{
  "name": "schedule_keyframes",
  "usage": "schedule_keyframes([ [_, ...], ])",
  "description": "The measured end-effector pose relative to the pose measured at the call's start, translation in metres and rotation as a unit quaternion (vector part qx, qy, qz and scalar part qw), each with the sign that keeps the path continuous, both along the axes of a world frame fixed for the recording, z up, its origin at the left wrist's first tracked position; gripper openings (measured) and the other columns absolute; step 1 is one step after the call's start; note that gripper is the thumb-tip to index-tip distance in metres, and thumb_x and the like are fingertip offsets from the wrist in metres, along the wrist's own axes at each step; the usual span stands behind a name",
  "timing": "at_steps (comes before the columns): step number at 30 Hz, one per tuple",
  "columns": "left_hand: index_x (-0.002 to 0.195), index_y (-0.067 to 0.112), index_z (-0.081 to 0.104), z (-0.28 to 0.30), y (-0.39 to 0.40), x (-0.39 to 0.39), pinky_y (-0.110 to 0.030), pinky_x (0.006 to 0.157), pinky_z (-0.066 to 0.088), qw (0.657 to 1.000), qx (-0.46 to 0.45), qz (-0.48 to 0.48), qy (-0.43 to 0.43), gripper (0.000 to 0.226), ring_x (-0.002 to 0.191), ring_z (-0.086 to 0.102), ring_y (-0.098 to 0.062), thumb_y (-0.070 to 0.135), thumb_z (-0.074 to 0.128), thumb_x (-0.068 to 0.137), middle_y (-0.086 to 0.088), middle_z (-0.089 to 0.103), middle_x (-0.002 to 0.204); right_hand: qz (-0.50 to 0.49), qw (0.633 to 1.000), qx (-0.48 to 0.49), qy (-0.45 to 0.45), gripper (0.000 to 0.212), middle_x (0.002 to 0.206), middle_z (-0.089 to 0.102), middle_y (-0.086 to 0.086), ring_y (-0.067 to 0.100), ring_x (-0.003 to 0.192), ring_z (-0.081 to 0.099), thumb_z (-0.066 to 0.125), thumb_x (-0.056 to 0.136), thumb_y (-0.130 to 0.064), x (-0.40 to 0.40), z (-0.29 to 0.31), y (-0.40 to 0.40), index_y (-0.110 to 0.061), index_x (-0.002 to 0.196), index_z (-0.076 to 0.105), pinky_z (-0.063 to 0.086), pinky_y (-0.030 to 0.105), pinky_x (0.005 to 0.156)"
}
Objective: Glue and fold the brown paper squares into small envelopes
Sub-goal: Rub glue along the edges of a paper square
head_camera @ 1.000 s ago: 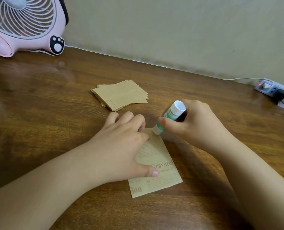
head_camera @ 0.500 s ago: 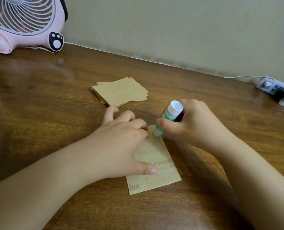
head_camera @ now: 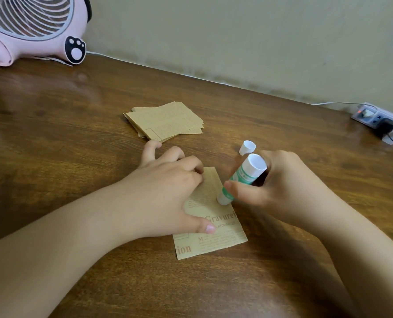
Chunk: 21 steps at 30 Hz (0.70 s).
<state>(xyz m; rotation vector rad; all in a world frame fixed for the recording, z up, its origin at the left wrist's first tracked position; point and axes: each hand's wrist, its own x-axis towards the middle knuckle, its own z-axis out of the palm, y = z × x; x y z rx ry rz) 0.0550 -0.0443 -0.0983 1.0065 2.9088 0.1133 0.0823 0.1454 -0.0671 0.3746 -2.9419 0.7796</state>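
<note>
A brown printed paper piece lies flat on the wooden table in front of me. My left hand rests on its left part, fingers and thumb pressing it down. My right hand grips a white and green glue stick, tilted, with its tip touching the paper near the right edge, about midway along. A stack of brown paper squares sits farther back. The glue stick's white cap lies on the table just behind my right hand.
A pink desk fan stands at the far left corner against the wall. A white power strip with plugs and cables lies at the far right by the wall.
The glue stick's tip has slid from the paper's far corner down along its right edge toward me. The cap has come into view behind my right hand. My left hand stays on the paper.
</note>
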Motion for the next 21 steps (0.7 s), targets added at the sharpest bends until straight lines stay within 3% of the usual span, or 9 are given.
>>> schedule_keyframes([
  [16, 0.14, 0.035, 0.04, 0.002, 0.0, 0.002, -0.048, 0.113, -0.01, 1.0, 0.003, 0.017, -0.001, 0.09, 0.124, 0.014, -0.004, 0.086, 0.038, 0.066, 0.021, 0.022, 0.125, 0.015, 0.999, -0.025, -0.045, 0.029, 0.072, 0.068, 0.0, 0.017, 0.063, 0.063, 0.066, 0.065, -0.047, 0.044, 0.002, 0.014, -0.019, 0.072, 0.068, 0.049, 0.041, 0.059],
  [21, 0.129, 0.032, 0.054, 0.002, 0.001, 0.005, -0.045, 0.108, -0.01, 0.998, 0.007, 0.047, 0.027, 0.088, 0.12, 0.018, -0.005, 0.088, 0.033, 0.063, 0.02, 0.029, 0.12, -0.01, 0.999, -0.035, -0.035, 0.019, 0.069, 0.067, -0.009, 0.01, 0.061, 0.061, 0.068, 0.064, -0.044, 0.04, 0.002, 0.018, -0.026, 0.069, 0.068, 0.048, 0.029, 0.054],
])
